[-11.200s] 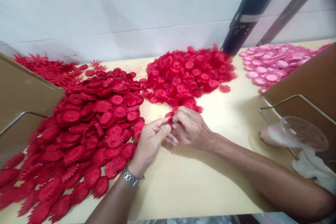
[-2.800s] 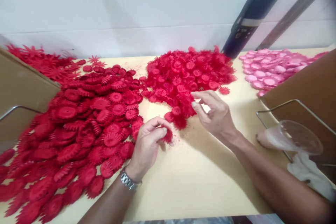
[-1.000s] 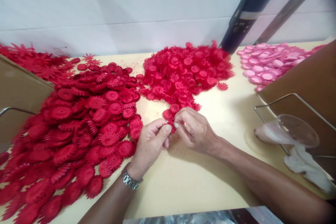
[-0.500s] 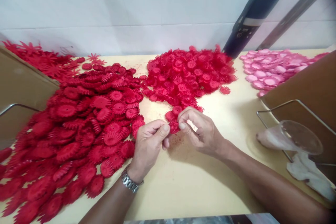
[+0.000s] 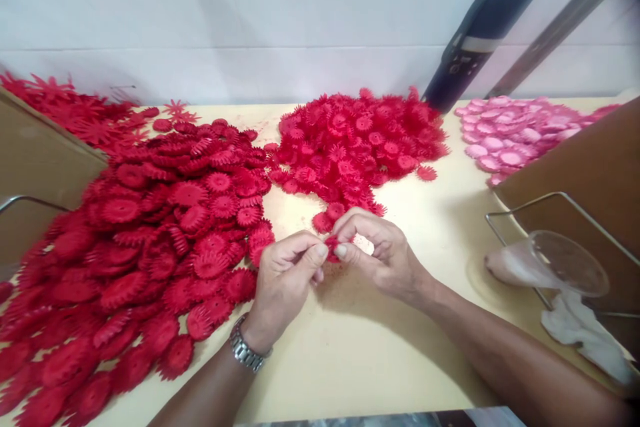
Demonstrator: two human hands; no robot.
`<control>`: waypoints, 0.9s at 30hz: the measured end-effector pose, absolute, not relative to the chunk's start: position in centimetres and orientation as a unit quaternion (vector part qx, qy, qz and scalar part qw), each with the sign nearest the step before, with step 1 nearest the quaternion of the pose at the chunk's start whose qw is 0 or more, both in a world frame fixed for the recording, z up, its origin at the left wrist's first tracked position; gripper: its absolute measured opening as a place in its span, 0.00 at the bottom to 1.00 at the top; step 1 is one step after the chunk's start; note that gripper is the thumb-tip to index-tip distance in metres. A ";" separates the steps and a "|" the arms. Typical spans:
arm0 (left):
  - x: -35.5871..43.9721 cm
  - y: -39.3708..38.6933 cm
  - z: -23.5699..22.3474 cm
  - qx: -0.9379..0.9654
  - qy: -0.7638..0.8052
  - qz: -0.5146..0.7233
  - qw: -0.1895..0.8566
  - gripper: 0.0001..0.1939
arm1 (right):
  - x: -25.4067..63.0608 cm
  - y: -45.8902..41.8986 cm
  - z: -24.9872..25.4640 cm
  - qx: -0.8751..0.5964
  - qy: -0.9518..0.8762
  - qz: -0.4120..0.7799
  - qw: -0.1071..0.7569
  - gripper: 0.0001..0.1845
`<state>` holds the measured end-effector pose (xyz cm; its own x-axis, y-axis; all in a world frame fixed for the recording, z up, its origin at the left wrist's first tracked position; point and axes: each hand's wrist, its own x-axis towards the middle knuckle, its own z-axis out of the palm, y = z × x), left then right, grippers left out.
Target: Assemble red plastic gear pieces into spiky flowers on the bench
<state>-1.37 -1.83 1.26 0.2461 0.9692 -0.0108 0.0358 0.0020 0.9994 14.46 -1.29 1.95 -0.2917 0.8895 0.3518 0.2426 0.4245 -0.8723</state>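
Note:
My left hand [image 5: 285,277] and my right hand [image 5: 383,253] meet over the cream table [image 5: 360,347], fingertips pinched together on a small red toothed flower piece [image 5: 331,245]. Most of that piece is hidden by the fingers. A wristwatch [image 5: 245,351] sits on my left wrist. A big heap of larger red flower discs [image 5: 150,240] lies just left of my left hand. A heap of smaller red flower pieces [image 5: 357,147] lies right behind both hands.
Pink flower discs [image 5: 515,137] lie at the back right. Flat red star-shaped pieces [image 5: 80,113] sit at the back left. Cardboard boxes with wire frames stand left [image 5: 35,167] and right [image 5: 580,173]. A clear plastic bag [image 5: 555,260] hangs there. A dark device [image 5: 480,27] leans on the wall.
My right hand reached into the small red heap, then came back to my left hand. Both hands have since drawn tighter together around the small red piece.

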 end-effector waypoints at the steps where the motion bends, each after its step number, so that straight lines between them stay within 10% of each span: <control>1: -1.4 -1.9 1.0 0.547 0.443 0.437 0.560 0.12 | 14.5 -1.3 2.0 -0.394 -0.715 0.361 0.452 0.06; 11: -2.6 -1.1 2.0 0.414 0.467 0.571 0.533 0.09 | 17.1 0.5 1.9 -0.476 -0.647 0.232 0.549 0.05; 17: -2.4 -1.1 1.7 0.498 0.467 0.473 0.557 0.11 | 18.9 3.0 1.3 -0.553 -0.740 -0.078 0.375 0.04; 27: -1.9 -1.1 1.6 0.448 0.449 0.464 0.619 0.07 | 18.4 4.1 0.2 -0.527 -0.803 -0.153 0.233 0.12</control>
<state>-1.86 -1.12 1.60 0.1671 0.9759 -0.1406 -0.1725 0.1693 0.9703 18.42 4.13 0.16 -0.3360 0.7751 0.5351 0.9176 0.3976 0.0002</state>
